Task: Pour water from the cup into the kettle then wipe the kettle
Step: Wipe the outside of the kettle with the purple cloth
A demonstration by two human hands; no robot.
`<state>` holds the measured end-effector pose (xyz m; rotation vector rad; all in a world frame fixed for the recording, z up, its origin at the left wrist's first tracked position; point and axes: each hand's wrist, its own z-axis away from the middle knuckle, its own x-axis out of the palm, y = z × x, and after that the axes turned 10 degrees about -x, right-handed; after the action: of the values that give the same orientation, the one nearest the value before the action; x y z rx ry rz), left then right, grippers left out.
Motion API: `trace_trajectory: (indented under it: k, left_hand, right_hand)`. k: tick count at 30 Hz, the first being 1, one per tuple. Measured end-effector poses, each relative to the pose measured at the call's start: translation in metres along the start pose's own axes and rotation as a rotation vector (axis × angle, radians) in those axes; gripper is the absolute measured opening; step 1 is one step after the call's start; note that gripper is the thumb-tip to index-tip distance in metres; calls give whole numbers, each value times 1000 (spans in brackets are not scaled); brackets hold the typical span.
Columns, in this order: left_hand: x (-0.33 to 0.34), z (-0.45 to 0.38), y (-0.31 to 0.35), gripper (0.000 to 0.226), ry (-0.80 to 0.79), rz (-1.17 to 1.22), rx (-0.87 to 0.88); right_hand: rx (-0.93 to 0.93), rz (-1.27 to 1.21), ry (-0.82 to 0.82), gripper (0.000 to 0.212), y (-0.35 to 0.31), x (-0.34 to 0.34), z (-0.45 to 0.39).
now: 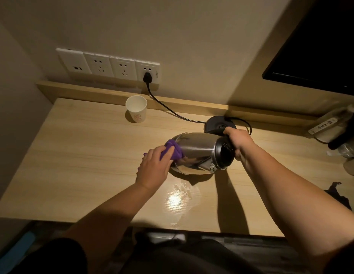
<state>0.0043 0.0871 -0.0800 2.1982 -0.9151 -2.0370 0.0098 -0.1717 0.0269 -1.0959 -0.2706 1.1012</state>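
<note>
A: Head view, and we have the kettle [200, 152] tipped well over on its side above the wooden surface [83, 155], lid end towards us, off its black base [219, 124]. Our right hand [240, 144] has its grip closed round the handle. Our left hand [154, 167] has its grip closed on the purple cloth [173, 150], pressed against the steel wall near the bottom end.

B: So we judge the pour finished and the wiping under way. How do we do it well?

A: We keep the handle firm so the body does not roll, run the cloth along the steel in long passes, then turn the kettle to reach the side we cannot see. Tipped this far, with water inside, it may leak at the lid; a wet sheen [180, 196] already lies on the surface just below.

B: And the count?

A: One kettle, one base, one cloth, one white paper cup [136, 111] standing upright near the back edge, well apart from the kettle. Four wall socket plates [109, 65], with one black plug [147, 77] in the rightmost.
</note>
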Motion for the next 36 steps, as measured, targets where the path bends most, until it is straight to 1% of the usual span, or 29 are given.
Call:
trace_trajectory:
  k: [3,4,7,10,13,15,18,21,24,26,28,30,31,33,36]
  left_hand:
    - [-7,-5,7,49,-8,-3,-59]
    - [-10,-5,13,49,4,15,-51]
    - [-14,1,41,53,53,84,79]
    - [-15,4,58,57,101,94,204]
    - [-10,7,45,69,84,94,293]
    - [-5,13,30,77,52,71,300]
    - [1,25,8,82,6,-7,266]
    - [7,34,-12,83,-89,-118,245]
    - [8,33,-22,78,-134,-139,185]
    - [5,31,-21,64,-143,-24,121]
    - [-6,23,-16,45,-185,191,-38]
    - [-19,5,-7,40,-214,410,-244]
    - [-25,-8,-1,40,-228,485,-316]
    - [-36,-36,13,39,-247,554,-354]
    - [-45,-76,29,39,-299,471,-288]
  right_hand:
    - [17,23,19,25,-2,2,0]
    - [23,28,21,25,-3,3,-1]
    - [39,52,14,25,-4,5,-1]
    - [62,97,2,24,-6,7,1]
    - [82,133,-8,20,-8,6,2]
    - [99,153,-21,18,-8,5,3]
    - [111,163,-26,16,-9,2,0]
    - [74,192,-34,18,-13,3,-4]
    - [29,200,-20,21,-15,2,-7]
    - [33,187,-19,19,-13,2,-7]
    - [24,138,-11,19,-9,2,-6]
    - [-12,100,-6,17,-4,1,-6]
    - [-44,93,-19,15,-2,1,-5]
    - [-127,97,-65,15,0,1,-4]
    - [-277,158,-144,27,1,3,2]
